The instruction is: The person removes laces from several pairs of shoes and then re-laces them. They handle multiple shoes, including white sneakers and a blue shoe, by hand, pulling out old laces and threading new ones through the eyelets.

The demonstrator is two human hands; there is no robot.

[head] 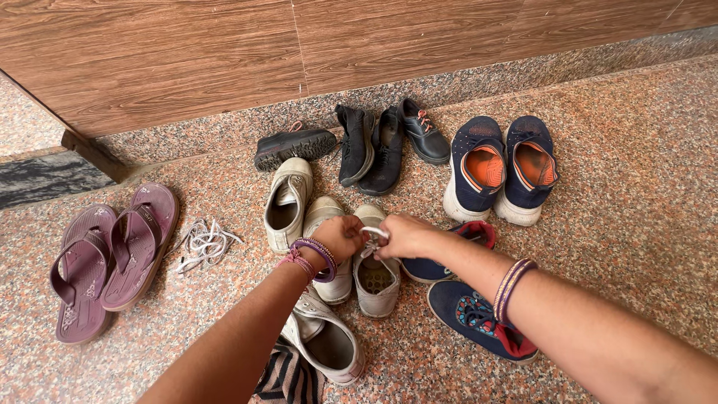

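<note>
While both arms are being stretched out over the speckled pink granite floor [636, 187], a white lace [373, 234] is being pinched and drawn taut between the left hand [340, 238] and the right hand [404, 236], directly above the worn off-white canvas shoe [376, 278] at the middle of the group. Both hands are being kept closed, fingers curled around the lace, apparently so that it can be worked at the eyelets on the shoe's far end. Its partner, a second off-white shoe [329, 217], is lying just left of it, partly under the left wrist. A loose bundle of white laces [202, 243] is lying further left, beside the maroon rubber flip-flops [112, 258]. Navy slip-ons with orange insoles [501, 168] are standing far right, and black lace-up shoes [374, 146] are being kept along the wood-grain wall panel [187, 52]
</note>
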